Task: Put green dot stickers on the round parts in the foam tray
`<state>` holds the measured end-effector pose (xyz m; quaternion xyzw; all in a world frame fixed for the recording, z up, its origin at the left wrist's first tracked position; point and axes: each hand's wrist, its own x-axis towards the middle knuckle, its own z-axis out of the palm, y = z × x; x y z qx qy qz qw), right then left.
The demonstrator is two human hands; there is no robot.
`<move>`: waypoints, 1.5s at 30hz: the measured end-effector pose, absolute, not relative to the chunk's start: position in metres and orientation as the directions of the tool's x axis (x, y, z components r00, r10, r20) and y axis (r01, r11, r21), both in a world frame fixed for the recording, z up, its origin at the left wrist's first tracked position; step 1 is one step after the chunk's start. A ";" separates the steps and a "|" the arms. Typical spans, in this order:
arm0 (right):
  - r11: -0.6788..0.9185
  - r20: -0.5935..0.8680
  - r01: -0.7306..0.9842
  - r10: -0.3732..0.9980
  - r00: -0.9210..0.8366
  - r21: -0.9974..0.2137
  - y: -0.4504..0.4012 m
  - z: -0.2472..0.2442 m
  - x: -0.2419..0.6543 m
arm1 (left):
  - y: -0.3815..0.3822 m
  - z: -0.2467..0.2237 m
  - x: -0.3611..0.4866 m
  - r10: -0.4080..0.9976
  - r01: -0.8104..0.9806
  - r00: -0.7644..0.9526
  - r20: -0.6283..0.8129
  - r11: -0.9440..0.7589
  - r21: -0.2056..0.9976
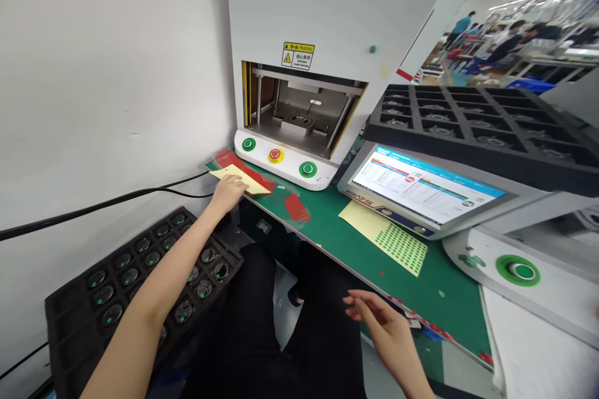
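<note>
My left hand (229, 192) reaches to the left end of the green bench, its fingers bent over the near edge of a pale yellow sheet (251, 182) lying on red stickers. My right hand (374, 319) hovers in front of the bench edge over my lap, thumb and forefinger close together; whether something small lies between them cannot be made out. Beyond it on the bench is another yellow sheet with green dots (401, 245). Beneath my left forearm, a black foam tray (75, 318) holds several round parts marked with green dots.
Ahead stands a white machine (304, 12) with an open bay, a metal fixture (298, 123) and push buttons. To the right are a lit screen (425, 184) and, above it, another black tray (444, 132). Black cables (116, 198) run along the wall. People sit farther back.
</note>
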<state>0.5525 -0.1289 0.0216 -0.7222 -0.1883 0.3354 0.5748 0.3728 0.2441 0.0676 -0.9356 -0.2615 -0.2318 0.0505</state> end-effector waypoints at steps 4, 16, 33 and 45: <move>-0.215 -0.292 -0.199 0.755 0.587 -0.956 -0.117 0.024 0.539 | 0.194 0.100 0.357 0.397 0.568 0.514 0.760 -0.822 0.046; -0.218 -0.505 -0.739 0.842 0.187 -0.637 -0.113 0.031 0.513 | 0.023 0.066 0.359 -0.528 -0.464 0.525 0.668 -0.835 -0.295; -0.099 -0.617 -0.779 0.676 0.404 -0.619 -0.167 -0.082 0.530 | 0.176 0.027 0.431 0.112 0.158 0.920 0.376 -0.983 -0.094; -0.256 -0.707 -0.745 0.597 0.379 -0.616 -0.171 -0.082 0.535 | 0.224 0.038 0.411 0.664 0.700 0.527 0.531 -0.693 0.172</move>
